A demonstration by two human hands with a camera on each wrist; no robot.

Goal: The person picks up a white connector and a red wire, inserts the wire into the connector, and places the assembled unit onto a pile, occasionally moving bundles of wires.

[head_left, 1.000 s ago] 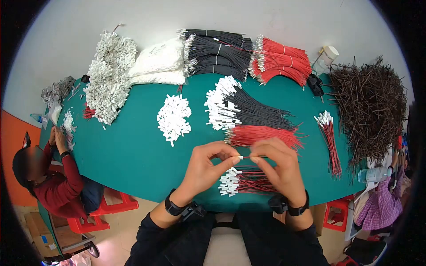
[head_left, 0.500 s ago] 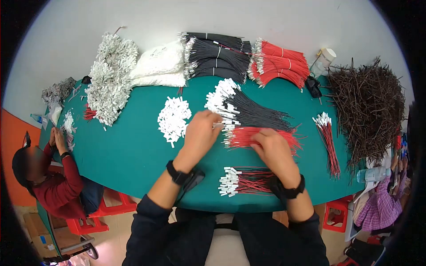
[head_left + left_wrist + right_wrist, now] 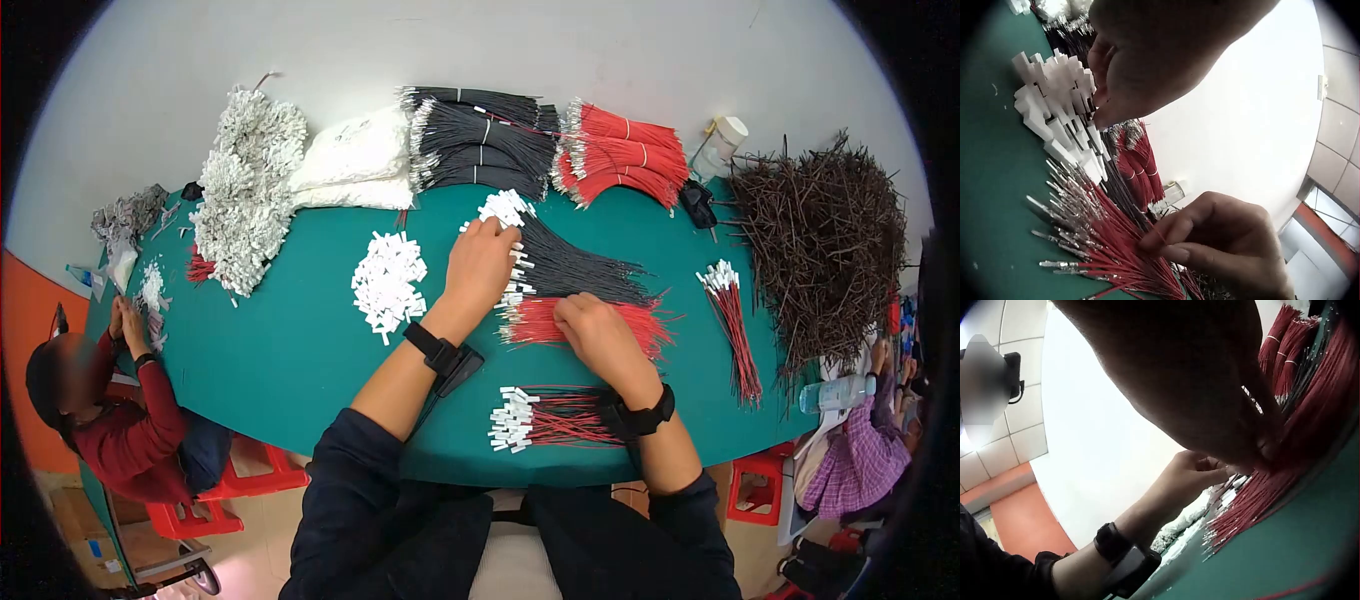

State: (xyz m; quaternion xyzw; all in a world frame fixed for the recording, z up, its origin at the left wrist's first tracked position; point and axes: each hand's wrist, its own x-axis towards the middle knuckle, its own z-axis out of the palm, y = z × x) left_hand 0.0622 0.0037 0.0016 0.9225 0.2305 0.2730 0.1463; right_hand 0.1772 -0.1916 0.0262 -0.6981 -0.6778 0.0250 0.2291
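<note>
In the head view my left hand (image 3: 482,262) is over the fan of black wires (image 3: 575,262) tipped with white connectors (image 3: 1054,100). Its fingers are bent, and the fingertips are right at the connectors in the left wrist view; I cannot tell whether they pinch one. My right hand (image 3: 598,335) lies over the bundle of red wires (image 3: 535,318). Thumb and forefinger of that hand pinch a thin red wire (image 3: 1156,230). Bare metal terminals (image 3: 1063,212) cap the left ends of the red bundle.
Closer to me lie connectors with red and black wires (image 3: 570,420). Loose white connectors (image 3: 390,280) form a pile at left. Bundled black (image 3: 480,140) and red wires (image 3: 625,155) line the back. Right stand a red bunch (image 3: 735,335) and dark tangle (image 3: 820,250). Another person (image 3: 110,420) sits left.
A second ago both hands met in front, holding a white connector and a red wire. Since then they have parted: the left went up to the black-wire connectors, the right to the red wires.
</note>
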